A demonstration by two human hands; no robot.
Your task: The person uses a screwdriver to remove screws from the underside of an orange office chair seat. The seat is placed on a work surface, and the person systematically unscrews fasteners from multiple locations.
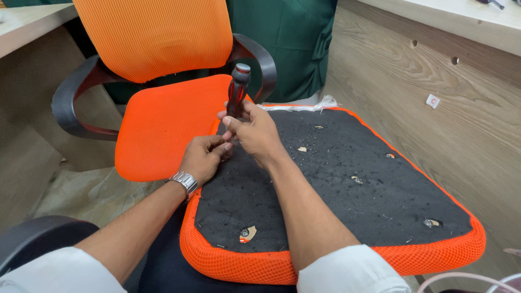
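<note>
While the right hand (255, 130) wraps its fingers around the lower part of a screwdriver (237, 92), the tool stands nearly upright, its dark red-and-black handle pointing up and away, with the rounded cap at the top. The left hand (203, 157) sits just beside and to the near left, fingertips pinched narrow at the base of the tool; what they pinch is hidden. A metal wristwatch (184, 182) circles the left wrist.

Both hands work at the far left corner of an upturned seat cushion (336, 179), which lies across the person's lap. Its underside is black fabric, bordered by orange mesh. Small holes and torn spots (247, 234) mark the fabric near its corners, and pale debris is scattered over it.

To the far left stands an orange mesh office chair (157, 65) with black armrests. Wood-grain panelling (434, 97) runs along the right.
</note>
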